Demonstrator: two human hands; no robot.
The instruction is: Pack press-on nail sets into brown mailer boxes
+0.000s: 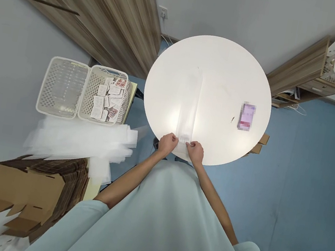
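A long strip of translucent white wrap [189, 107] lies straight across the white round table [227, 75], running away from me. At its near end, my left hand [168, 144] pinches the left edge between thumb and fingers. My right hand [195, 152] grips the opposite edge in the same way. Between the hands, a small pale bundle [184, 139] shows at the near end of the strip; whether it is folded wrap or something inside it, I cannot tell. Both hands rest close to the table's front edge.
Right on the table lies a blurred purple packet [246, 116]. At left stand a white lidded basket [86, 99] of small packs, a pile of white wrap sheets [84, 139] and stacked flat cardboard boxes [25, 189]. A wooden cabinet [305, 71] with a basket stands far right.
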